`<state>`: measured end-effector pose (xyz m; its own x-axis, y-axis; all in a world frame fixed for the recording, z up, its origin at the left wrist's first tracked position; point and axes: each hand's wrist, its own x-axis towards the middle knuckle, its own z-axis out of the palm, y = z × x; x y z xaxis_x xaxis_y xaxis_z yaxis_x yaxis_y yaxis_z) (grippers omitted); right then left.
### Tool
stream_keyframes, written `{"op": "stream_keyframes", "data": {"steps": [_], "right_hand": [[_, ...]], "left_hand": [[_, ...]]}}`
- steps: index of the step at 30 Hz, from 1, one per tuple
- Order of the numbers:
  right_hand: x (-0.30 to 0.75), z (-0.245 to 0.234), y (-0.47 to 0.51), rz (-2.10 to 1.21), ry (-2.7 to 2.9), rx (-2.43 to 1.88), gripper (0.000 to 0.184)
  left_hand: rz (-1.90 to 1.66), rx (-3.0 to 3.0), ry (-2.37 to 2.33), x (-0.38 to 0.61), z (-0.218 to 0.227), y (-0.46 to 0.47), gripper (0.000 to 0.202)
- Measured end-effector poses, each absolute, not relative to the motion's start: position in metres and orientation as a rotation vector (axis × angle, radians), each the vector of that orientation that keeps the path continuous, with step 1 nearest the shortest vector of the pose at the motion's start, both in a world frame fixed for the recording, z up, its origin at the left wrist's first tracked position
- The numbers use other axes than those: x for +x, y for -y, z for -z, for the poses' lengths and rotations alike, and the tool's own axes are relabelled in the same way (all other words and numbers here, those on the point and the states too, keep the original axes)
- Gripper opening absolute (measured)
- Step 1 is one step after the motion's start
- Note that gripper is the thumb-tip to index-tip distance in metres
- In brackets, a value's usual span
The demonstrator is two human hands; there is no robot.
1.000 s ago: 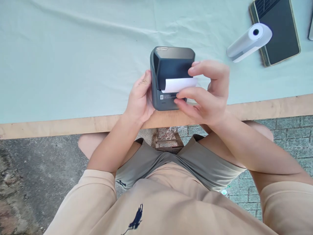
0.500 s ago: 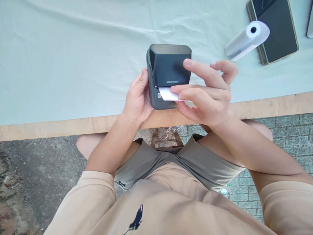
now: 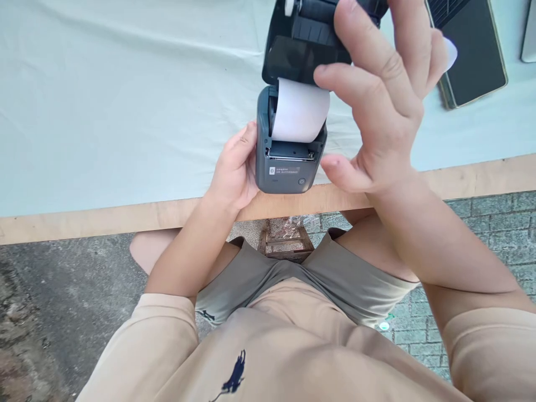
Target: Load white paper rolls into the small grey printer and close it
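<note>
A small dark grey label printer [image 3: 287,170] stands near the table's front edge. Its lid [image 3: 304,47] is swung up and back, and a white paper roll [image 3: 299,111] shows inside the body. My left hand [image 3: 234,170] grips the printer's left side with the fingers curled against it. My right hand [image 3: 379,95] is raised above the printer's right side; its fingertips rest on the open lid and the fingers are spread, the thumb pointing left near the printer's right edge.
A pale green cloth [image 3: 125,100] covers the wooden table [image 3: 104,218]. A dark tablet [image 3: 475,47] lies at the far right, partly behind my right hand, with another device's edge [image 3: 528,33] beside it. My lap and paved ground lie below.
The printer's lid was nearly shut with a paper strip pinched by my right hand; now the lid is lifted fully open, the roll is exposed, and my right hand has risen with it.
</note>
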<state>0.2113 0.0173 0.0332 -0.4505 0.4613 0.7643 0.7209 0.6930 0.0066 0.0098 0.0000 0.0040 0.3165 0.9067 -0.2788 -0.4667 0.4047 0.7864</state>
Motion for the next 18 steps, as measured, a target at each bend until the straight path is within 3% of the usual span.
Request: {"op": "stream_keyframes", "data": {"steps": [5,11,18], "right_hand": [[0.207,-0.034,-0.016,0.479,2.142,-1.067,0.054],[0.188,-0.040,-0.009,0.490,1.920,-1.414,0.029],[0.172,-0.032,-0.010,0.746,1.816,-1.078,0.025]], "left_hand": [[-0.978,0.634,-0.788,0.010,-0.004,0.000,0.036],[-1.007,0.619,-0.776,0.012,-0.005,0.001,0.036],[-1.011,0.598,-0.761,0.013,-0.008,0.002,0.036]]}}
